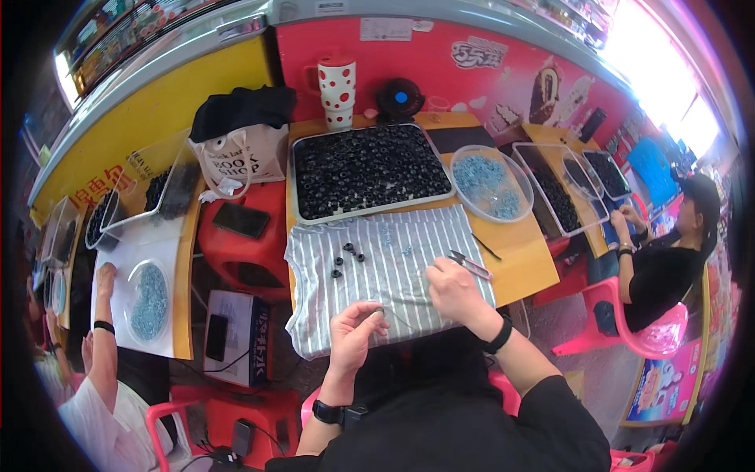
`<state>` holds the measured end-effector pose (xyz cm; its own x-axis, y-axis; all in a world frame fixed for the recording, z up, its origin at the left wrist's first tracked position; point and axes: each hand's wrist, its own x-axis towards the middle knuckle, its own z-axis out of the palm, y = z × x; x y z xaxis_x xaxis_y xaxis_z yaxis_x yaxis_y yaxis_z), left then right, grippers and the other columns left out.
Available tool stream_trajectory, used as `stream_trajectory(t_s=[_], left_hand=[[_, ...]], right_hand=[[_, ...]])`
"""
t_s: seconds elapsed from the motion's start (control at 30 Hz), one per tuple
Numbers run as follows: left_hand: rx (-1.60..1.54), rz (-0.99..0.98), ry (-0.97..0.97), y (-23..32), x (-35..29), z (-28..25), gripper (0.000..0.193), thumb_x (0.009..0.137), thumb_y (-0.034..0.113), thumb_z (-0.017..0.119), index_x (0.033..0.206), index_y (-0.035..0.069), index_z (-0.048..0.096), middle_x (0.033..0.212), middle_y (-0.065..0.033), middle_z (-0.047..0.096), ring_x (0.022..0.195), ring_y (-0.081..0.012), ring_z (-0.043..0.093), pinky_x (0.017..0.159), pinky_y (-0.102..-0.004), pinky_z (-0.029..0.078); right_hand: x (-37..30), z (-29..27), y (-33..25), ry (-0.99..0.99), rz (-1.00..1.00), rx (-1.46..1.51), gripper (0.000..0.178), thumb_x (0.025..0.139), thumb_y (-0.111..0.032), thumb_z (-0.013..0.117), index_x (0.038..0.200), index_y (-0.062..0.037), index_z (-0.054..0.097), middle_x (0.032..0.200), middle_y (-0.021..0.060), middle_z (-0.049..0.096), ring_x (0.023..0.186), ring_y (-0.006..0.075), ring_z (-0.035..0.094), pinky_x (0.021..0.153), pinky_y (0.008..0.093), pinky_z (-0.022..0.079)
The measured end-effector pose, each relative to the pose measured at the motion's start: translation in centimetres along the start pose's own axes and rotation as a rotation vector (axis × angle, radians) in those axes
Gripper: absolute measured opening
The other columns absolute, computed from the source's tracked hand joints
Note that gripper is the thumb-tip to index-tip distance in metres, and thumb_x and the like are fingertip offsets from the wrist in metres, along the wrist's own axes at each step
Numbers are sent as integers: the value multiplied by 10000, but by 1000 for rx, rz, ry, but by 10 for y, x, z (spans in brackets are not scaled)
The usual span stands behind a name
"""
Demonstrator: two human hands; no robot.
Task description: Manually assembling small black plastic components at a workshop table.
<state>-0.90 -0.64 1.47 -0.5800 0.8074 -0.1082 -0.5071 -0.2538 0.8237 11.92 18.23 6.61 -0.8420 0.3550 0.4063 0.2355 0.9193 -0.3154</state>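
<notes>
Striped cloth (393, 259) covers table (515, 259), keeping loose black rings (347, 256) from rolling. Left hand (354, 330) pinches small ring; right hand (452, 287) curled, fingertips pressed on cloth beside pliers (470, 265).

- A yellow wooden table (525, 250).
- On it: a striped cloth (393, 259), a big tray (370, 211) of black rings, and a round bowl (491, 185) of blue bits.

Grey-white striped cloth (393, 259), black rings (348, 253), pale-blue beads (487, 181), red-dotted cups (338, 90).
</notes>
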Motion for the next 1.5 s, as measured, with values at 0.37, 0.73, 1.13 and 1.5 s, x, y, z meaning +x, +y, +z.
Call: stream_trajectory(t_s=[0.37,0.73,1.13,1.5], left_hand=[[-190,-62,-99,-1,1,-8,159,905,0,609,1058,-34,637,916,-105,675,769,-184,665,647,-265,516],[-186,-60,-119,0,3,-7,162,914,3,596,1064,-45,635,919,-119,675,768,-187,662,646,-266,515],[-283,-70,-137,2,4,-8,229,939,47,583,1142,-50,625,993,-132,691,813,-174,663,702,-264,506],[-261,-34,-151,5,0,-13,214,913,25,611,1110,-48,652,977,-111,683,817,-166,660,709,-258,522]], right_hand=[[105,42,27,-129,39,69,103,749,-53,590,829,-10,639,882,179,611,886,368,611,766,453,486],[103,51,33,-203,136,87,65,772,-67,601,829,-37,608,876,175,620,896,368,615,767,475,482],[17,-8,-48,-205,240,796,65,798,24,677,815,-3,620,705,40,594,635,81,554,564,250,439],[4,21,-71,-78,77,944,75,819,72,632,815,8,594,757,92,596,681,189,629,598,293,496]])
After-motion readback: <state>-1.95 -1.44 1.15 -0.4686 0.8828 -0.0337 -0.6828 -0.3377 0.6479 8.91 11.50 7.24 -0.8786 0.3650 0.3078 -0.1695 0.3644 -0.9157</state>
